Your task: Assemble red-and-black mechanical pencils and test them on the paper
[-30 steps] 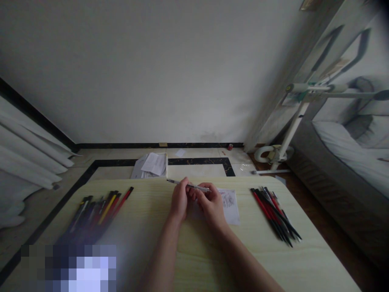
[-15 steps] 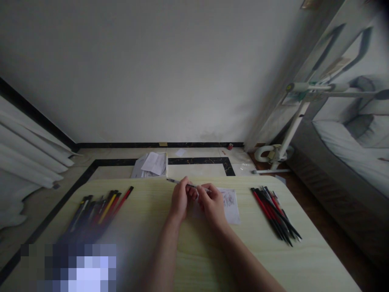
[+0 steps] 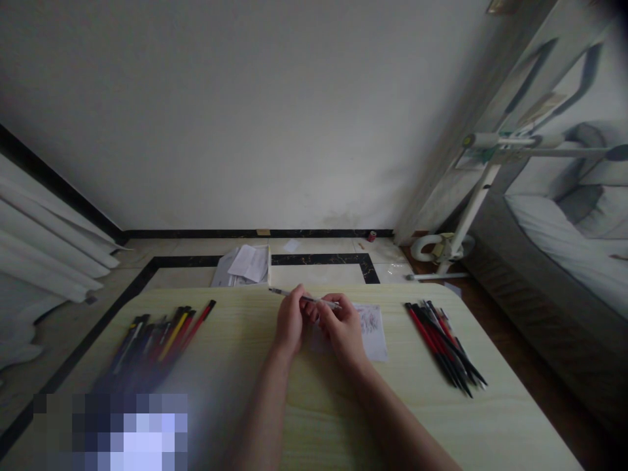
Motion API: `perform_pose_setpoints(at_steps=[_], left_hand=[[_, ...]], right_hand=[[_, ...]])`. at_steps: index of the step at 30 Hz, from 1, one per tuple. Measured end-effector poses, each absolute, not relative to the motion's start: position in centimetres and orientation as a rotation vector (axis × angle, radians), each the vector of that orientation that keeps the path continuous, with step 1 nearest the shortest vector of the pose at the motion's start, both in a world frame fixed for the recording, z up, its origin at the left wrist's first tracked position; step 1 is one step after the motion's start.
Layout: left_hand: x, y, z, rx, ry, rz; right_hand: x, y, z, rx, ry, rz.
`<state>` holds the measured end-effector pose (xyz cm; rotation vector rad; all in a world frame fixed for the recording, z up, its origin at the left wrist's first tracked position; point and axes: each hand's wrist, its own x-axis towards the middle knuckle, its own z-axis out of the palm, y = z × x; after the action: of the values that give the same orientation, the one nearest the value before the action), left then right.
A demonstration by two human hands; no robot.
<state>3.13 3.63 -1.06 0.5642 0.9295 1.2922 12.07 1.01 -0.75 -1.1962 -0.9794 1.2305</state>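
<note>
A slim dark and pale pen [image 3: 279,292] lies level across both hands near the table's far edge, its dark end pointing left. My left hand [image 3: 290,322] is closed around the pen's middle. At the pen's right end, my right hand [image 3: 345,332] pinches it between thumb and fingers. Under and beside the right hand lies a white sheet of paper [image 3: 375,343] with dark scribbles, partly covered by that hand. Fingers hide the middle of the pen.
On the pale wooden table [image 3: 318,418], several red and black pencils or pens [image 3: 444,347] lie at right. More, some yellow and blue, lie at left [image 3: 169,333], partly blurred. Beyond the table a box of papers [image 3: 248,265] stands on the floor. White exercise equipment [image 3: 473,203] stands at right.
Both hands stay in almost the same place. The pen's right end shows slightly paler and the right fingers have shifted a little on it.
</note>
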Motion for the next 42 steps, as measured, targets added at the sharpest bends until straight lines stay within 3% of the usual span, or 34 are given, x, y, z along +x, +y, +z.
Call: perform_pose_setpoints(at_steps=[42], left_hand=[[3.08,3.69,-1.57,0.587,0.911,1.314]], right_hand=[[12.03,1.10,-1.04,-1.159,-0.977,1.217]])
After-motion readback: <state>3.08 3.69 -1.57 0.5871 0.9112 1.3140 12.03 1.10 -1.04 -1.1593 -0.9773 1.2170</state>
